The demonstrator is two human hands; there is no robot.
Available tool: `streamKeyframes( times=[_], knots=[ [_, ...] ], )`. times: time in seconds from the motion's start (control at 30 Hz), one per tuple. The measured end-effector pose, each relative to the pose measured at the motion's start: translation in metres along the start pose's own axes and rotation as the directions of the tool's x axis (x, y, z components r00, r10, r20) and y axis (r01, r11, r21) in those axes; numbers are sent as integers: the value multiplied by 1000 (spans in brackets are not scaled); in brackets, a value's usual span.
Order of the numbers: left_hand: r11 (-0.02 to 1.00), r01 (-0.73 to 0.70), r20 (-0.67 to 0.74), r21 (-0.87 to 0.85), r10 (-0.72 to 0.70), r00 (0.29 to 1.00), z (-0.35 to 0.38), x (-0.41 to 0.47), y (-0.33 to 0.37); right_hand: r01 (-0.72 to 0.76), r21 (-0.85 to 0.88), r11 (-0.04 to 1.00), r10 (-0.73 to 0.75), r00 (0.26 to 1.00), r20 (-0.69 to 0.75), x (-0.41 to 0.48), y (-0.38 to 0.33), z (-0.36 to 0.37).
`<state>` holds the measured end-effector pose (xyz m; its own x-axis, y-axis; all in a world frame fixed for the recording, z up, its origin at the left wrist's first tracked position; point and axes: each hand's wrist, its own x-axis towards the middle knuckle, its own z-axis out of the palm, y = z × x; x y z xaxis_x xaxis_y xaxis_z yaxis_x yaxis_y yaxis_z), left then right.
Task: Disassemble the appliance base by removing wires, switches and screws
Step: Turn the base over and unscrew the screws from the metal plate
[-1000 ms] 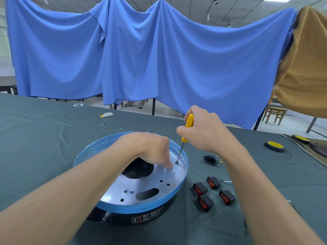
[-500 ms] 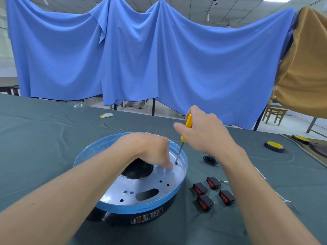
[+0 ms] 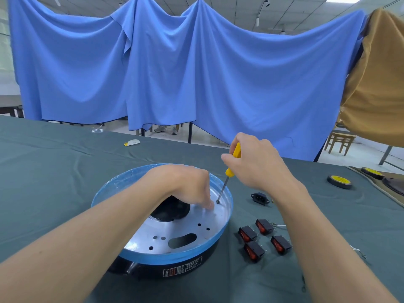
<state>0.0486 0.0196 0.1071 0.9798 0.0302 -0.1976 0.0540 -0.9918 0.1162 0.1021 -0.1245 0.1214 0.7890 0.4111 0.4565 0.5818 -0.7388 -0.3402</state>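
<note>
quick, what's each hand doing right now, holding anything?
Left hand: curled, fingertips pressed on the base plate beside the screw; grip cannot be told.
Right hand: closed on the screwdriver, tip on the screw.

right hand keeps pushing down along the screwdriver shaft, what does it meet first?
The screw in the base's metal plate; the screwdriver tip in the right hand already looks seated there. Left hand fingertips sit just beside it.
</note>
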Motion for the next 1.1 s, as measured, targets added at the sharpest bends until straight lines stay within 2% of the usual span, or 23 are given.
streamKeyframes(
  times=[0.13, 0.33, 0.53, 0.73, 0.93, 1.1],
  knots=[
    [1000, 5, -4, 4, -5, 1000, 0, 0, 0, -17, 68, 998, 12, 997, 78, 0, -1, -3],
    [1000, -1, -1, -1, 1, 1000, 0, -1, 0, -25, -13, 1000, 25, 1000, -10, -1, -1, -1],
    [1000, 0, -11, 7, 0, 1000, 0, -1, 0, -44, 66, 997, 39, 997, 64, 0, -2, -5],
    [1000, -4, -7, 2, 4, 1000, 0, -1, 0, -22, -10, 1000, 22, 1000, 1, -2, -1, -1],
    [1000, -2, -14, 10, 2, 1000, 1, 0, -2, -30, 65, 997, 26, 997, 72, -2, -3, -5],
    [1000, -8, -11, 8, 8, 1000, 0, 0, -1, -44, -52, 998, 44, 999, -5, -1, -1, -3]
  ],
)
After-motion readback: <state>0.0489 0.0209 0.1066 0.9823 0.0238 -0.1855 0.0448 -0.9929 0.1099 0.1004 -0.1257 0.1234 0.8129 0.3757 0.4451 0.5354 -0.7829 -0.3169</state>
